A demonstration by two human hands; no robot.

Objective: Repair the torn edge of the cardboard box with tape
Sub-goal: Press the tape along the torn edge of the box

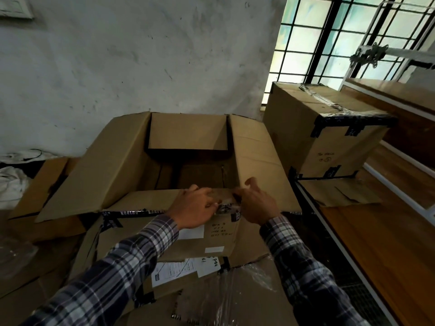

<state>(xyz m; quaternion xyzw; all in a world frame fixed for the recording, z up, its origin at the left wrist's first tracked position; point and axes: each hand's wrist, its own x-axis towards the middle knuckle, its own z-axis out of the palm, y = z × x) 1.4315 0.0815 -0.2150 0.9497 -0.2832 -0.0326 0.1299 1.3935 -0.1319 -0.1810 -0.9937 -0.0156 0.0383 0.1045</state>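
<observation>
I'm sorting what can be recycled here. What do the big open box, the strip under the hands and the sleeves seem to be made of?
The large open brown box looks like matte corrugated cardboard: dull tan, creased flaps. The glossy clear strip at its near edge is probably plastic tape, since it catches highlights. The plaid sleeves look like woven cloth, soft folds, no sheen.

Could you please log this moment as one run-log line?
left hand pressing near flap edge | right hand beside it, on clear tape | open cardboard box | tape roll not visible
</observation>
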